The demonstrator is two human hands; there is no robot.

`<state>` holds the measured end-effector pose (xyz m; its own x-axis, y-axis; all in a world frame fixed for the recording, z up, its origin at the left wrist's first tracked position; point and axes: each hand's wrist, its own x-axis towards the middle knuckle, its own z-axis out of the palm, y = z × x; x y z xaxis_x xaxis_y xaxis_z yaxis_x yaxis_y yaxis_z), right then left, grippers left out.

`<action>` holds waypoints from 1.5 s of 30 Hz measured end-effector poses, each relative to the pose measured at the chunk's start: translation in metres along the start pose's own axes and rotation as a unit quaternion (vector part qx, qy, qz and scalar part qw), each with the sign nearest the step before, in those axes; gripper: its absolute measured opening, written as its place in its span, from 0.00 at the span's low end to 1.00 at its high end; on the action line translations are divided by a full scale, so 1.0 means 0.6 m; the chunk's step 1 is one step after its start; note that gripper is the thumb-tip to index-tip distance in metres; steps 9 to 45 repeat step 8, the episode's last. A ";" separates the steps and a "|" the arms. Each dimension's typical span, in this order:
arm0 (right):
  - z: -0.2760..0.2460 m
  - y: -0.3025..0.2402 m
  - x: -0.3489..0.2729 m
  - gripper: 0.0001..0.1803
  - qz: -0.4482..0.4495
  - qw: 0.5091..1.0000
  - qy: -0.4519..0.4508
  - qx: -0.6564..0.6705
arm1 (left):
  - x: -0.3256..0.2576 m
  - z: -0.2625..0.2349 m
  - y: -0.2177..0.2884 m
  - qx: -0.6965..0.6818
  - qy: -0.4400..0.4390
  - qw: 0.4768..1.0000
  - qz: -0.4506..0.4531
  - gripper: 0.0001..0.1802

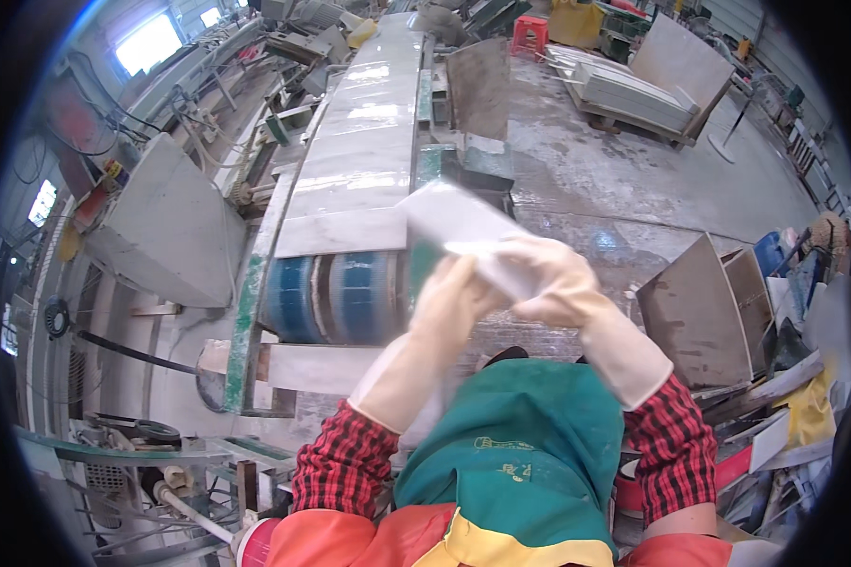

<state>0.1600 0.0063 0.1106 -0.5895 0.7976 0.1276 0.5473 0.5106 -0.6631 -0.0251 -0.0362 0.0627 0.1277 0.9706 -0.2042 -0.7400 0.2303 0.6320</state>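
Observation:
A pale rectangular stone tile (459, 215), smeared by motion, is raised at a slant in front of me. Around its near end, on the right edge, closes my right hand (560, 276) in a cream rubber glove. My left hand (452, 295), gloved the same way, grips the tile's lower left side; its fingertips are partly hidden. Just left of the tile runs a conveyor line of wet white stone slabs (355, 151). The nearest slab ends above two blue rollers (364, 288). The tile's far corner overlaps the slab's right edge in view.
A green metal frame (248, 331) borders the rollers on the left. Brown boards (700, 302) lean at the right beside scrap pieces and a yellow cloth (811, 406). Farther off stand a pallet of stacked slabs (633, 94) and a red stool (529, 36) on the wet floor.

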 end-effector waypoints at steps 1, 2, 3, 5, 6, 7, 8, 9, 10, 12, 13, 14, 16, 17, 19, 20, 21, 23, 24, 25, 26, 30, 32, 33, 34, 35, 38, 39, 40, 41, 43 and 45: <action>0.011 -0.044 0.030 0.29 -0.042 0.983 -0.056 -0.170 | -0.001 -0.034 0.001 0.000 0.062 0.998 0.026 0.20; 0.027 -0.088 0.049 0.29 -0.097 0.966 -0.082 -0.227 | 0.002 -0.129 -0.003 0.061 0.055 0.994 0.072 0.19; 0.048 -0.091 0.068 0.30 -0.137 0.947 -0.096 -0.274 | -0.005 -0.154 0.006 0.046 0.078 0.992 0.092 0.19; 0.088 -0.088 0.092 0.31 -0.212 0.930 -0.073 -0.290 | -0.035 -0.161 0.042 -0.059 0.169 0.977 0.119 0.19; 0.087 -0.080 0.093 0.32 -0.216 0.934 -0.060 -0.279 | -0.028 -0.198 0.054 -0.083 0.157 0.974 0.137 0.20; 0.089 -0.084 0.094 0.33 -0.231 0.935 -0.053 -0.264 | -0.036 -0.244 0.068 -0.111 0.154 0.968 0.164 0.22; 0.084 -0.081 0.097 0.34 -0.243 0.935 -0.047 -0.252 | -0.045 -0.262 0.080 -0.101 0.206 0.954 0.192 0.25; 0.084 -0.081 0.097 0.34 -0.243 0.935 -0.047 -0.252 | -0.045 -0.262 0.080 -0.101 0.206 0.954 0.192 0.25; 0.084 -0.081 0.097 0.34 -0.243 0.935 -0.047 -0.252 | -0.045 -0.262 0.080 -0.101 0.206 0.954 0.192 0.25; 0.084 -0.081 0.097 0.34 -0.243 0.935 -0.047 -0.252 | -0.045 -0.262 0.080 -0.101 0.206 0.954 0.192 0.25; 0.084 -0.081 0.097 0.34 -0.243 0.935 -0.047 -0.252 | -0.045 -0.262 0.080 -0.101 0.206 0.954 0.192 0.25; 0.084 -0.081 0.097 0.34 -0.243 0.935 -0.047 -0.252 | -0.045 -0.262 0.080 -0.101 0.206 0.954 0.192 0.25; 0.084 -0.081 0.097 0.34 -0.243 0.935 -0.047 -0.252 | -0.045 -0.262 0.080 -0.101 0.206 0.954 0.192 0.25; 0.084 -0.081 0.097 0.34 -0.243 0.935 -0.047 -0.252 | -0.045 -0.262 0.080 -0.101 0.206 0.954 0.192 0.25; 0.084 -0.081 0.097 0.34 -0.243 0.935 -0.047 -0.252 | -0.045 -0.262 0.080 -0.101 0.206 0.954 0.192 0.25; 0.084 -0.081 0.097 0.34 -0.243 0.935 -0.047 -0.252 | -0.045 -0.262 0.080 -0.101 0.206 0.954 0.192 0.25; 0.084 -0.081 0.097 0.34 -0.243 0.935 -0.047 -0.252 | -0.045 -0.262 0.080 -0.101 0.206 0.954 0.192 0.25; 0.084 -0.081 0.097 0.34 -0.243 0.935 -0.047 -0.252 | -0.045 -0.262 0.080 -0.101 0.206 0.954 0.192 0.25; 0.084 -0.081 0.097 0.34 -0.243 0.935 -0.047 -0.252 | -0.045 -0.262 0.080 -0.101 0.206 0.954 0.192 0.25; 0.084 -0.081 0.097 0.34 -0.243 0.935 -0.047 -0.252 | -0.045 -0.262 0.080 -0.101 0.206 0.954 0.192 0.25; 0.084 -0.081 0.097 0.34 -0.243 0.935 -0.047 -0.252 | -0.045 -0.262 0.080 -0.101 0.206 0.954 0.192 0.25; 0.084 -0.081 0.097 0.34 -0.243 0.935 -0.047 -0.252 | -0.045 -0.262 0.080 -0.101 0.206 0.954 0.192 0.25; 0.084 -0.081 0.097 0.34 -0.243 0.935 -0.047 -0.252 | -0.045 -0.262 0.080 -0.101 0.206 0.954 0.192 0.25; 0.084 -0.081 0.097 0.34 -0.243 0.935 -0.047 -0.252 | -0.045 -0.262 0.080 -0.101 0.206 0.954 0.192 0.25; 0.084 -0.081 0.097 0.34 -0.243 0.935 -0.047 -0.252 | -0.045 -0.262 0.080 -0.101 0.206 0.954 0.192 0.25; 0.084 -0.081 0.097 0.34 -0.243 0.935 -0.047 -0.252 | -0.045 -0.262 0.080 -0.101 0.206 0.954 0.192 0.25; 0.084 -0.081 0.097 0.34 -0.243 0.935 -0.047 -0.252 | -0.045 -0.262 0.080 -0.101 0.206 0.954 0.192 0.25; 0.084 -0.081 0.097 0.34 -0.243 0.935 -0.047 -0.252 | -0.045 -0.262 0.080 -0.101 0.206 0.954 0.192 0.25; 0.084 -0.081 0.097 0.34 -0.243 0.935 -0.047 -0.252 | -0.045 -0.262 0.080 -0.101 0.206 0.954 0.192 0.25; 0.084 -0.081 0.097 0.34 -0.243 0.935 -0.047 -0.252 | -0.045 -0.262 0.080 -0.101 0.206 0.954 0.192 0.25; 0.084 -0.081 0.097 0.34 -0.243 0.935 -0.047 -0.252 | -0.045 -0.262 0.080 -0.101 0.206 0.954 0.192 0.25; 0.084 -0.081 0.097 0.34 -0.243 0.935 -0.047 -0.252 | -0.045 -0.262 0.080 -0.101 0.206 0.954 0.192 0.25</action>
